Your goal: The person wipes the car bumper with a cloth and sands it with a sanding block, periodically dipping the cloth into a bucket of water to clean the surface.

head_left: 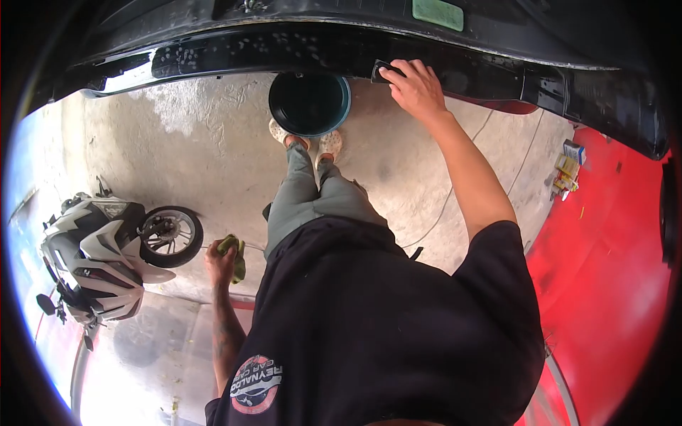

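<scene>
My right hand (415, 89) is closed on a small dark flat block (381, 72), pressed against the glossy black car panel (469, 69) that spans the top of the view. Down at my left side, my left hand (219, 264) grips a crumpled green cloth (238, 260), away from the car. Whitish spots and drops mark the left part of the panel. Below its edge, in front of my feet, stands a round dark bucket (348, 106); its contents are too dark to make out.
A white and black motorcycle (106, 248) stands at left on the concrete floor (213, 149). Thin cables (446, 202) run across the floor at right. Small boxes and packets (568, 169) lie beside a red surface (604, 234). A pale green rectangle (437, 13) sits on the car.
</scene>
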{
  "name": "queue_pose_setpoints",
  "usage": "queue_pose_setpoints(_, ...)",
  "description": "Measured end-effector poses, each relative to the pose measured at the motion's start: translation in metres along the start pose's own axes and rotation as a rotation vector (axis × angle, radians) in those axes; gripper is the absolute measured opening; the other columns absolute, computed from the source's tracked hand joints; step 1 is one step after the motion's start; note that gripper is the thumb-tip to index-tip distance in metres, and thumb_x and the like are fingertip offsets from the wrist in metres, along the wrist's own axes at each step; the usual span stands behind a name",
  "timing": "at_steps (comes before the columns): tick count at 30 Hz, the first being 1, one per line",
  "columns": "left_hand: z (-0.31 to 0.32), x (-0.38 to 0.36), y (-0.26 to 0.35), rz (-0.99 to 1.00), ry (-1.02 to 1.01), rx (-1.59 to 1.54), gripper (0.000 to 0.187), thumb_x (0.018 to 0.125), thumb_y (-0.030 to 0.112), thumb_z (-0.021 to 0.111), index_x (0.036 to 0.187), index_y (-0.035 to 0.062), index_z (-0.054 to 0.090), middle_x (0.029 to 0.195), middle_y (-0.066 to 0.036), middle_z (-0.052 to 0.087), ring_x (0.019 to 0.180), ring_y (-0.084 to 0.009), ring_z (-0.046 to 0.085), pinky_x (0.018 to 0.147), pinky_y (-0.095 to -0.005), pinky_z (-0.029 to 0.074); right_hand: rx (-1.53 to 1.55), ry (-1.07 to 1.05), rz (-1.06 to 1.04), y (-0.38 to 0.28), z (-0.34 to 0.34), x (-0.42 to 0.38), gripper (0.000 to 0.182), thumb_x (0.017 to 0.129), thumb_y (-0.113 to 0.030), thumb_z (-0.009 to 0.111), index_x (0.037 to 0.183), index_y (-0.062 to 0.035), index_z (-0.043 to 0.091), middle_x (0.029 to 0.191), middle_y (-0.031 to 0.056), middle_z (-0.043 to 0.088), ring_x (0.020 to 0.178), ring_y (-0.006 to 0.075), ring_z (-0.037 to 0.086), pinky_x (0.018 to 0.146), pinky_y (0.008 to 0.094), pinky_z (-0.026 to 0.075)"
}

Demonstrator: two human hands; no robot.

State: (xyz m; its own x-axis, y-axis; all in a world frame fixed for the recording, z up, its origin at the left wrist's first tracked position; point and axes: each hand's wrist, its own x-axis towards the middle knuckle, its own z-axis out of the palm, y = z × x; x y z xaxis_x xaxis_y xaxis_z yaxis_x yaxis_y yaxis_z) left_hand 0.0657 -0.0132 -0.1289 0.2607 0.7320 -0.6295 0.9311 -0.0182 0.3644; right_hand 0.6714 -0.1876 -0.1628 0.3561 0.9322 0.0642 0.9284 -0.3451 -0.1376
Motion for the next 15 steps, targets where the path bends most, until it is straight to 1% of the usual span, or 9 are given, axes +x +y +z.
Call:
queue_pose_setpoints(1, 0.001, -0.002, 0.000, -0.016, -0.008, 0.005, 0.037, 0.081, 0.028, 0.075, 0.110, 0.0045, 0.073, 0.103, -0.020, 0.071, 0.099, -0.0377, 0.070, 0.087, -0.0463, 0.054, -0.006, -0.010, -0.003, 0.000, -0.001, -0.002, 0.041, 0.083, -0.016, 0.075, 0.122, -0.0244, 0.070, 0.125, -0.0019, 0.062, 0.112, 0.0247, 0.058, 0.093, 0.0442, 0.050)
queue_pose_setpoints(4, 0.003, -0.004, 0.002, -0.057, -0.036, 0.022, 0.037, 0.080, 0.027, 0.075, 0.110, 0.0045, 0.073, 0.104, -0.020, 0.072, 0.099, -0.0373, 0.070, 0.087, -0.0461, 0.054, 0.011, 0.074, 0.101, -0.014, 0.008, 0.012, 0.042, 0.083, -0.016, 0.076, 0.123, -0.0248, 0.070, 0.125, -0.0017, 0.061, 0.112, 0.0252, 0.058, 0.091, 0.0447, 0.051)
queue_pose_setpoints(7, 0.004, -0.003, -0.002, -0.069, -0.049, 0.036, 0.037, 0.080, 0.026, 0.074, 0.110, 0.0042, 0.073, 0.104, -0.020, 0.072, 0.099, -0.0370, 0.070, 0.087, -0.0455, 0.054, 0.055, 0.116, 0.182, -0.023, 0.017, 0.009, 0.043, 0.083, -0.016, 0.076, 0.124, -0.0253, 0.069, 0.125, -0.0016, 0.061, 0.111, 0.0260, 0.058, 0.089, 0.0455, 0.051)
queue_pose_setpoints(10, 0.003, -0.002, 0.006, -0.024, -0.021, 0.017, 0.036, 0.081, 0.026, 0.074, 0.109, 0.0035, 0.073, 0.104, -0.020, 0.072, 0.098, -0.0370, 0.070, 0.087, -0.0449, 0.054, 0.031, 0.012, 0.099, -0.016, 0.010, -0.008, 0.043, 0.083, -0.018, 0.077, 0.125, -0.0251, 0.068, 0.122, -0.0010, 0.061, 0.109, 0.0269, 0.058, 0.088, 0.0459, 0.052)
queue_pose_setpoints(13, 0.002, -0.005, 0.014, 0.001, -0.014, -0.014, 0.035, 0.081, 0.026, 0.074, 0.107, 0.0028, 0.073, 0.102, -0.021, 0.072, 0.097, -0.0371, 0.071, 0.086, -0.0447, 0.054, -0.027, 0.055, 0.063, -0.015, 0.003, -0.001, 0.042, 0.083, -0.018, 0.077, 0.123, -0.0245, 0.068, 0.120, -0.0004, 0.061, 0.107, 0.0276, 0.059, 0.086, 0.0462, 0.052)
queue_pose_setpoints(15, 0.002, -0.003, 0.016, 0.000, -0.020, 0.005, 0.035, 0.081, 0.026, 0.074, 0.106, 0.0024, 0.073, 0.101, -0.021, 0.072, 0.096, -0.0372, 0.071, 0.086, -0.0447, 0.054, 0.016, 0.127, 0.181, -0.021, 0.012, 0.007, 0.042, 0.082, -0.018, 0.077, 0.122, -0.0242, 0.068, 0.119, -0.0001, 0.061, 0.106, 0.0281, 0.059, 0.085, 0.0463, 0.052)
